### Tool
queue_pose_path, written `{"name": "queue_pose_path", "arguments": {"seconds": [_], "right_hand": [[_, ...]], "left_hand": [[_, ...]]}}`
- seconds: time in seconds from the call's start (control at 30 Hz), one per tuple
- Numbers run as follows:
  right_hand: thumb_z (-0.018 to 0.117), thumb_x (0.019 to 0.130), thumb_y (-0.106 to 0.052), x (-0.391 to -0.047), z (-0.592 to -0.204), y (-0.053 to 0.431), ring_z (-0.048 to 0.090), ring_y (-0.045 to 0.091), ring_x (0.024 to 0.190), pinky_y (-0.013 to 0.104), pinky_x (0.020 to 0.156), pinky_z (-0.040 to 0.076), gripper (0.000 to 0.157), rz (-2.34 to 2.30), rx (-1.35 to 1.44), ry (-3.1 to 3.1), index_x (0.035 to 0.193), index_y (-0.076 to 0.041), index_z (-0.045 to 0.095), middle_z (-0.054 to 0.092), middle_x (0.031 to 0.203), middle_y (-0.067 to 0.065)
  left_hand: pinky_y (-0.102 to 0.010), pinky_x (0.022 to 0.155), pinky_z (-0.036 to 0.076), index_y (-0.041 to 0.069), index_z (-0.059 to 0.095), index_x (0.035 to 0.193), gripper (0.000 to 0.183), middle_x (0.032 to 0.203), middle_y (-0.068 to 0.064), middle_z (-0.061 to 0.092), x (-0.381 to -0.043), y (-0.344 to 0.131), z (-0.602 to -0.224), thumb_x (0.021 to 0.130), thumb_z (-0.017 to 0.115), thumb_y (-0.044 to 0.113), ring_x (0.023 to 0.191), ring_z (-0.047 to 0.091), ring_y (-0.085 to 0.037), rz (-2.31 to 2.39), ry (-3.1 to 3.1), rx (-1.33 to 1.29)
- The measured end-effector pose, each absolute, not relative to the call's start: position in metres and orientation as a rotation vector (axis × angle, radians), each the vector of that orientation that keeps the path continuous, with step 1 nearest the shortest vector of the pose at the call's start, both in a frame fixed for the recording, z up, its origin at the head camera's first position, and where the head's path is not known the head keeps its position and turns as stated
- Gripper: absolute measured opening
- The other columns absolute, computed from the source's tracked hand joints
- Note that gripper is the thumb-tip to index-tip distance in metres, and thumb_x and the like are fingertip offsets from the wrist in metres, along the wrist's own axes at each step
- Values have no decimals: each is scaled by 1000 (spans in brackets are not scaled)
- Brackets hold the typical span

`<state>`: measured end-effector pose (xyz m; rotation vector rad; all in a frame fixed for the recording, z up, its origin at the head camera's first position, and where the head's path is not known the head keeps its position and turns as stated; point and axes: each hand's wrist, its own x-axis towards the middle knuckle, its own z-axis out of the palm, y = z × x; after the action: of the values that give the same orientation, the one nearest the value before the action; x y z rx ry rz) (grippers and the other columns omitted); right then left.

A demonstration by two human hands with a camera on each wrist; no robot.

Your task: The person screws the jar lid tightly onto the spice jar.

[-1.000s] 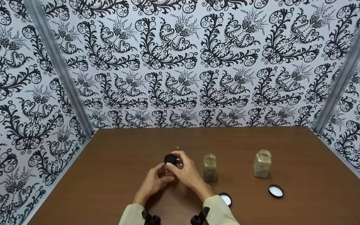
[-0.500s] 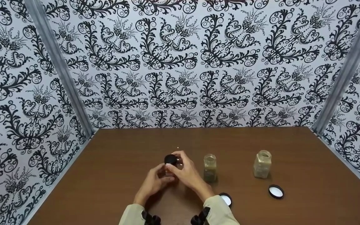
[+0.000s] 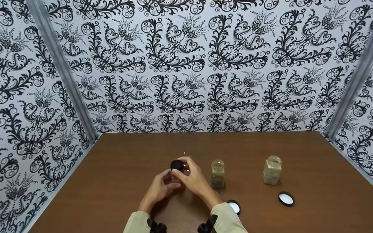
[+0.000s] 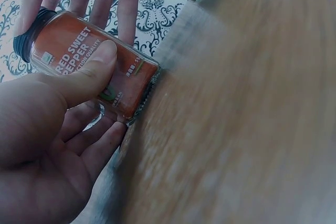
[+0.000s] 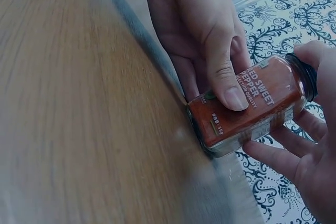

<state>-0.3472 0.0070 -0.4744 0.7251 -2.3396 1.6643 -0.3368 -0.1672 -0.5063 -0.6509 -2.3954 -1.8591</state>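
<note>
We see left hand [image 3: 161,188] gripping pepper jar [image 5: 262,119], right hand [image 3: 193,178] its black cap [image 3: 176,165]. Right of pepper jar, an uncapped jar [image 3: 218,177].

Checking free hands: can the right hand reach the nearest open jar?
Likely not yet: the right hand grips the pepper jar by its lid, though nothing visible blocks the open jar.

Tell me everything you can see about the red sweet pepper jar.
The jar is flat-sided, looks like clear glass and shows orange-red, with white lettering reading RED SWEET PEPPER. Its black cap is on. It is roughly upright over the brown table; I can't tell whether its base touches. The left hand grips the body, thumb across the front; the right hand holds the cap end.
</note>
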Motion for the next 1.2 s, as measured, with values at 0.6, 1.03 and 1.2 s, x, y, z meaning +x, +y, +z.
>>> {"name": "queue_pose_path", "arguments": {"seconds": [0.6,1.03,1.2], "right_hand": [[67,95,-33,-346,-476,5,59,30,118,49,101,45,41,1608,742,-2350,133,-18,58,61,130,11],[62,99,-34,-347,-476,8,58,30,120,51,102,46,38,1632,743,-2380,131,-16,55,61,129,10],[64,97,-36,-347,-477,8,59,30,120,51,100,47,41,1648,738,-2380,133,-18,53,62,129,13]], "left_hand": [[-19,84,54,-5,56,134,50,121,-24,69,-338,-168,-507,90,73,7,103,72,-25,-1807,-2428,-643],[-24,86,56,-2,57,134,46,120,-21,70,-333,-167,-503,92,72,10,104,72,-28,-1769,-2425,-660],[-23,86,56,-2,56,136,49,120,-21,70,-335,-167,-504,91,72,8,103,72,-29,-1771,-2430,-648]]}}
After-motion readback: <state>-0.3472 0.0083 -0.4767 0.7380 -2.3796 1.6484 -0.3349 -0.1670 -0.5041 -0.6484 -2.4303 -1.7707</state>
